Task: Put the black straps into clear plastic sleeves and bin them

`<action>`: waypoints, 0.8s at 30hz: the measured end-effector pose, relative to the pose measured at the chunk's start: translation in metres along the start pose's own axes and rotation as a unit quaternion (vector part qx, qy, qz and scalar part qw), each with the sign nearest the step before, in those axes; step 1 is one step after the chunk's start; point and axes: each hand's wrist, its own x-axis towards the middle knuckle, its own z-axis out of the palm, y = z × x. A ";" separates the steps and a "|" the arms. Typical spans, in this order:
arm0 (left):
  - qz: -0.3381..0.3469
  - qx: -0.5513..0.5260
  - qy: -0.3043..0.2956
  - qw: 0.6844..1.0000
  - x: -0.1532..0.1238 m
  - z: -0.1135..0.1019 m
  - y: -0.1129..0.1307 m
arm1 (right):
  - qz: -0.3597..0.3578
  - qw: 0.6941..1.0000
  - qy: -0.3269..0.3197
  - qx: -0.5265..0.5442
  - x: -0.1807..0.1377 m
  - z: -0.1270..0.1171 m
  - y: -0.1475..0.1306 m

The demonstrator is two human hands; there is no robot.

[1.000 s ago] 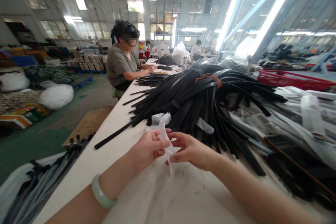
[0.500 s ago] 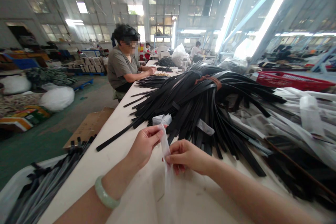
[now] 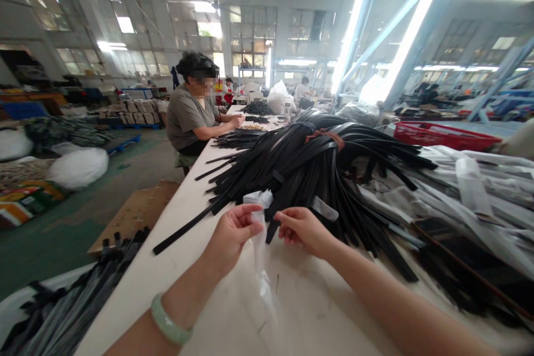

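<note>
Left hand (image 3: 230, 238) pinching filmy plastic (image 3: 259, 250), right hand (image 3: 307, 231) curled (grip unclear), flat black straps (image 3: 283, 158)

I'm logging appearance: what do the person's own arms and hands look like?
The left hand and right hand are ungloved, and no sleeves show. A pale green, rounded bangle circles the left wrist; none shows on the right.

A grey top (image 3: 183, 114) is being worn by a co-worker (image 3: 208, 132) at the left edge of the desk (image 3: 179, 228). The green floor (image 3: 139, 162) is being partly covered by brown cardboard (image 3: 129, 217). Upper right: the hall is being lit by slanted tube lights (image 3: 411, 33); below, a red basket (image 3: 446, 134) is being kept.
</note>
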 end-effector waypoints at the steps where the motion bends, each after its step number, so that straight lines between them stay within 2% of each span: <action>1: 0.010 0.019 -0.003 1.000 0.000 0.000 -0.001 | 0.004 0.999 0.037 0.028 0.006 -0.002 0.001; 2: 0.016 0.041 -0.007 0.999 -0.001 0.001 -0.002 | 0.015 0.997 0.052 0.057 0.011 -0.004 0.001; 5: 0.015 0.097 -0.026 0.995 -0.002 0.001 -0.006 | 0.060 0.990 0.043 0.124 0.019 -0.007 -0.001; 11: 0.010 0.170 -0.068 0.983 -0.005 -0.004 -0.006 | 0.105 0.984 0.072 0.123 0.038 -0.003 -0.014; 15: 0.023 0.178 -0.077 0.981 -0.004 -0.010 -0.004 | 0.061 0.988 0.049 0.132 0.039 0.001 -0.027; 20: 0.041 0.174 -0.057 0.982 -0.004 -0.014 0.001 | -0.009 0.990 -0.068 0.122 -0.004 0.014 -0.035; 22: 0.044 0.168 -0.049 0.984 -0.005 -0.014 0.004 | -0.043 0.990 -0.118 0.064 -0.018 0.017 -0.036; 24: 0.040 0.167 -0.045 0.984 -0.006 -0.013 0.006 | -0.079 0.991 -0.102 -0.018 -0.023 0.017 -0.036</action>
